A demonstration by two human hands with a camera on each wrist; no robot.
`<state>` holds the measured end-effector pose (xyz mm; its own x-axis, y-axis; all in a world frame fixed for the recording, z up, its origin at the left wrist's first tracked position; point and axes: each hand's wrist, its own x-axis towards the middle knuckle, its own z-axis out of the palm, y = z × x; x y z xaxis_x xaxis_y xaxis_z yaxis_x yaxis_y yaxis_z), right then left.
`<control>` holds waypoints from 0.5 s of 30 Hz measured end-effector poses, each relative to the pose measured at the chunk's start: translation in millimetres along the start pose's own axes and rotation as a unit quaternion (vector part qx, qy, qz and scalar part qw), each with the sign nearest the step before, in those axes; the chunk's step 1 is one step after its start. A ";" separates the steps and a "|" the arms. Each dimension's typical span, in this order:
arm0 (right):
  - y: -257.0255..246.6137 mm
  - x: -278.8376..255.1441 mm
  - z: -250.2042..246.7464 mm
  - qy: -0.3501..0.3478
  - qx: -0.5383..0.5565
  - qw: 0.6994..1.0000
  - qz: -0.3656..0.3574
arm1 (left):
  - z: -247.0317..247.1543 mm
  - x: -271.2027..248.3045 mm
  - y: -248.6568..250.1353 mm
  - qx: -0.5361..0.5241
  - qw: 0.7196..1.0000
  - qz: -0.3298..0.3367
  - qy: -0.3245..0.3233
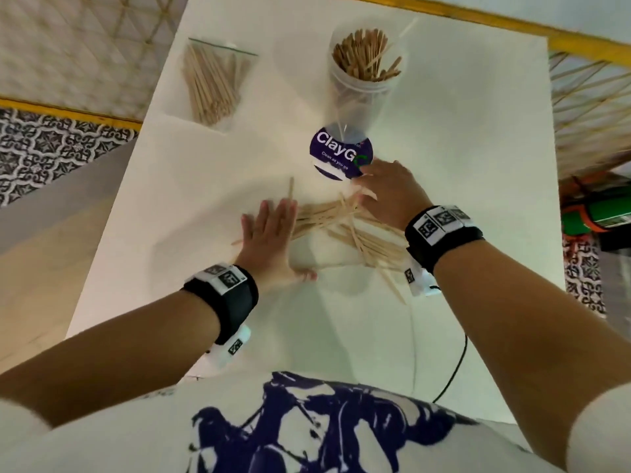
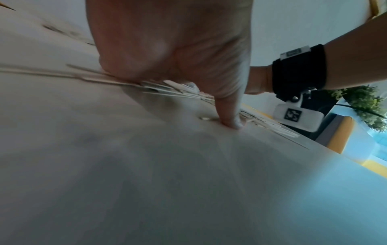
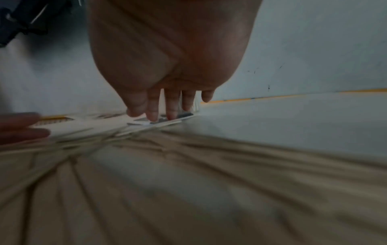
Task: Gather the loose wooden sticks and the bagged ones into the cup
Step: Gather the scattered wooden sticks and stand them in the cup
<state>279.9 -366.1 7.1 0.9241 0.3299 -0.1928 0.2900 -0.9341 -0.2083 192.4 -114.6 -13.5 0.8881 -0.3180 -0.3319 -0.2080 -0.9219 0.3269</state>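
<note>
Two flat hands corral loose wooden sticks (image 1: 345,227) on a white table (image 1: 461,148).

We see the left hand (image 1: 269,233) and right hand (image 1: 389,192) on either side of the pile, fingers straight and holding nothing. The clear cup (image 1: 365,83), part-filled, stands just beyond; the bag of sticks (image 1: 211,83) lies to its left. We judge the sticks light, stiff and prone to scatter (best squeezed into a bundle at mid-length). A purple round label (image 1: 338,151) by the cup reads "ClayG…" and "Clean as you go".
</note>
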 end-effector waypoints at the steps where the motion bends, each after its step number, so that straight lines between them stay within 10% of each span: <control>1: 3.7 -4.6 1.9 0.004 -0.033 0.999 0.018 | -2.7 8.9 5.0 0.003 1.000 0.008 0.020; 15: -28.4 -151.9 65.0 -0.005 0.091 0.981 0.174 | 25.4 -0.2 25.9 -0.063 0.986 0.043 0.145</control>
<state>115.1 -380.9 -20.0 0.9563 -0.0019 -0.2923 -0.0919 -0.9511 -0.2948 176.4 -144.0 -27.5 0.9532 -0.3001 -0.0365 -0.2511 -0.8532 0.4571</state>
